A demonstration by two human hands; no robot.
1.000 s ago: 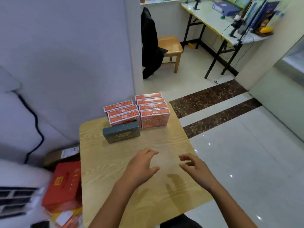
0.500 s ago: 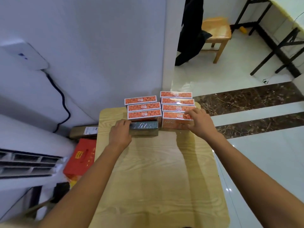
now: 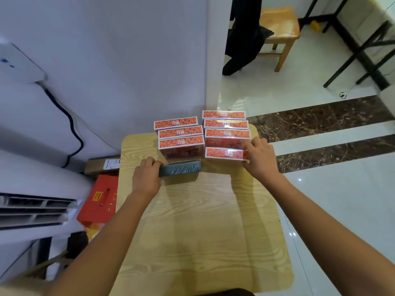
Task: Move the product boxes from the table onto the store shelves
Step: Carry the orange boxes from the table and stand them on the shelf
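Several orange product boxes stand in two rows at the far end of a light wooden table (image 3: 203,231). A dark teal box (image 3: 181,170) stands in front of the left row. My left hand (image 3: 146,176) grips the teal box at its left end. My right hand (image 3: 259,158) grips the right end of the front orange box (image 3: 224,153) of the right row; that box sits apart from the orange box (image 3: 226,133) behind it. The left row's front orange box (image 3: 180,143) stands just behind the teal one.
A grey partition wall (image 3: 128,60) rises behind the table. To the left are a white air-conditioner unit (image 3: 32,210), a red gift box (image 3: 98,199) and a cardboard parcel (image 3: 102,165) on the floor. A wooden stool (image 3: 280,28) and black table legs (image 3: 352,50) stand far right.
Both hands reached forward from over the table's middle to the boxes. My left hand took the teal box's end, my right hand took the front orange box and drew it away from its row.
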